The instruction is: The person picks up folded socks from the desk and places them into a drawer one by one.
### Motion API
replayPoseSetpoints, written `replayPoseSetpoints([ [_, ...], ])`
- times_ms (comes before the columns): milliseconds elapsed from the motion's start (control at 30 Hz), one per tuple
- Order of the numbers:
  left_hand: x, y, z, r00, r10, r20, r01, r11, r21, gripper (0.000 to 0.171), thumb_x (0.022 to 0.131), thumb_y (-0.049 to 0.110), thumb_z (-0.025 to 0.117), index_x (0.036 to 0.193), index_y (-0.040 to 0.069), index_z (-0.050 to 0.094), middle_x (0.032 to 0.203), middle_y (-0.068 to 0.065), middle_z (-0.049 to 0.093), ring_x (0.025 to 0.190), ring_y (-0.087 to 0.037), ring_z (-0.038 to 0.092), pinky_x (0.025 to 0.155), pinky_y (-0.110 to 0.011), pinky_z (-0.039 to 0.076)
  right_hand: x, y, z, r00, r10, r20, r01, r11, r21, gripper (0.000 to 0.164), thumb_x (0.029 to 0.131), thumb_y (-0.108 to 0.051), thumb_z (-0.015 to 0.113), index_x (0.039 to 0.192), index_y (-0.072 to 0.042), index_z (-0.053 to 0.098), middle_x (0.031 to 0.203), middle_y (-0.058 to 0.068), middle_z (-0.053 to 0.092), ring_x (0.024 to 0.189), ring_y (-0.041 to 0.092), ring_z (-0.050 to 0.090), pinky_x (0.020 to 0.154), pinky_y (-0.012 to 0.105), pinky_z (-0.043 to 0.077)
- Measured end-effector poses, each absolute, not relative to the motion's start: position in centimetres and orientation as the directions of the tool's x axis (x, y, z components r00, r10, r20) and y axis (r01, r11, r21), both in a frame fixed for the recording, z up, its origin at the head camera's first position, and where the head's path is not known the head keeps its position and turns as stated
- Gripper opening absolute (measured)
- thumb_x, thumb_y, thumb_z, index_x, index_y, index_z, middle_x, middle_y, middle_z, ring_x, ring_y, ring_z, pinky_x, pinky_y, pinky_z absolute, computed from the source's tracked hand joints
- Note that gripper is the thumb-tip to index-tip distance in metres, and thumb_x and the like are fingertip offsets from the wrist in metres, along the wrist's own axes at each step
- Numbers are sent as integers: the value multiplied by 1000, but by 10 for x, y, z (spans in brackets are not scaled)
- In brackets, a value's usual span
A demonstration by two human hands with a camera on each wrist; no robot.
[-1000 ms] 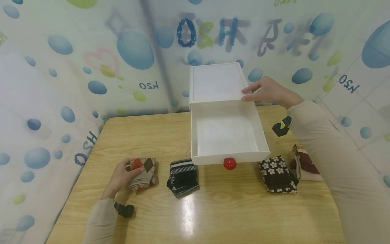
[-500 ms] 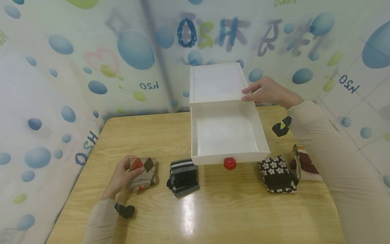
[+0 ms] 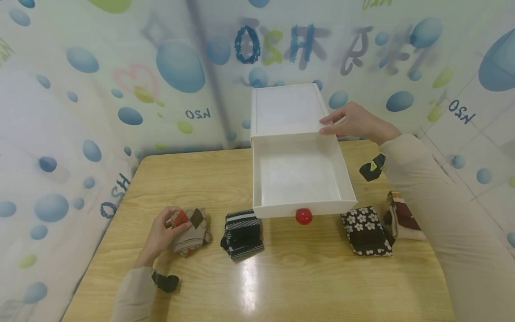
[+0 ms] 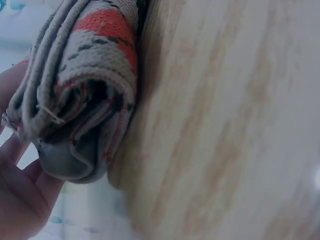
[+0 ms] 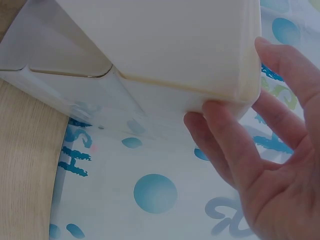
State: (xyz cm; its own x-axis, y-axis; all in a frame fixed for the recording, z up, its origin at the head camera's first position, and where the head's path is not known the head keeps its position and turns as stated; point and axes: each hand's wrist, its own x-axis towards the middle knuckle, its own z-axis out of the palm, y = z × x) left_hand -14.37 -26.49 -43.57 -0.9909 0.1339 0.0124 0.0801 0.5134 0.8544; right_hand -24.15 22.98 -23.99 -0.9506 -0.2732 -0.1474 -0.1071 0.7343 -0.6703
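Left hand (image 3: 161,233) pinches folded beige argyle knit bundle (image 3: 191,237) on wooden surface (image 3: 306,277); right hand (image 3: 358,121) grips white plastic box (image 3: 286,109), white drawer (image 3: 299,179) out. Step seems grasping bundle; next move calls for firm pinch.

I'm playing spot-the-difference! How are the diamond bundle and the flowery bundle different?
The diamond bundle is mostly beige-grey with orange-red and dark diamonds; the flowery bundle is dark with white flowers.
The left hand holds the diamond bundle, while no hand touches the flowery bundle.
Both are folded, patterned cloth.
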Motion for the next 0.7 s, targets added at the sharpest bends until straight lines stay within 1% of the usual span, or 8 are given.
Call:
replayPoseSetpoints([
  [67,-143,-264,-436,-992,127,14,77,505,860,43,79,18,67,113,4,45,118,-17,45,104,-44,48,79,-44,44,-241,230,-240,-952,-268,-146,-105,737,-668,58,79,-38,65,122,-2,52,130,19,40,108,31,46,85,45,44],
  [133,-143,-264,-436,-993,121,16,74,495,866,42,79,17,67,112,4,45,117,-16,46,104,-43,48,77,-40,45,-241,230,-241,-953,-266,-146,-104,738,-667,58,78,-38,65,122,-2,52,129,19,40,107,31,47,85,45,44],
  [200,-143,-263,-436,-993,114,24,77,490,868,42,79,17,68,112,4,46,116,-15,47,103,-39,48,74,-35,46,-241,230,-240,-952,-268,-147,-104,736,-669,58,79,-38,65,122,-2,52,130,19,39,109,31,45,85,44,44],
  [333,-143,-264,-436,-994,96,44,85,477,875,40,79,15,67,111,3,46,110,-11,49,93,-26,53,67,-27,48,-241,230,-240,-951,-273,-147,-106,731,-674,57,79,-38,65,122,-2,52,132,19,37,111,31,43,84,42,45],
  [400,-143,-264,-436,-995,85,53,87,469,879,40,79,15,67,111,3,47,107,-8,49,85,-19,54,63,-26,49,-242,230,-240,-951,-273,-146,-106,732,-673,58,79,-38,65,122,-2,52,131,19,37,110,31,45,84,41,46],
  [500,-143,-265,-437,-996,72,50,77,451,889,40,79,15,67,111,3,46,103,-3,49,79,-12,54,61,-26,49,-242,230,-240,-952,-268,-149,-101,733,-672,58,78,-39,65,122,-2,52,130,19,38,107,30,47,82,40,47],
  [700,-142,-263,-434,-999,35,8,20,358,934,41,80,13,66,113,6,44,97,8,52,75,-9,55,59,-25,51,-242,231,-241,-953,-264,-148,-97,729,-678,58,79,-38,65,122,-2,52,130,18,39,107,29,48,81,38,48],
])
